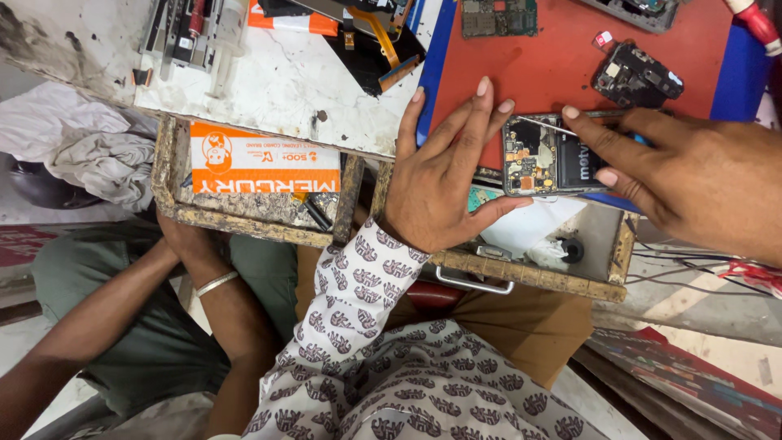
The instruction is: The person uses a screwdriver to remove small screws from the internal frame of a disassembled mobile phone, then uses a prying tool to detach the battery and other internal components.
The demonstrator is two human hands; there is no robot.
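Two hands on the job from where I'm watching, and nearest the camera is my patterned sleeve (358,301), with another person's forearm with a metal bangle (216,283) off to the left, reaching up under the workbench. Just past the sleeve, two wooden drawers hang open below the near edge of the bench: the left drawer (252,220) has an orange-and-white box (265,169) in it, the right drawer (603,285) a small black round part (572,249). My left hand (444,175) is spread wide, palm down, fingers fanned over the near edge of the red mat (562,57), thumb and fingertips steadying the opened phone (547,155), which lies flat at that near edge with its circuit board showing. My right hand (692,175) comes in from the right, pinched narrow around a thin metal tool (550,124) whose tip rests on the phone's top edge. Farther back on the mat sit a black phone frame piece (637,75) and a green circuit board (498,16). The white marble top (285,77) on the far left is scuffed, with tools piled at its far corner.
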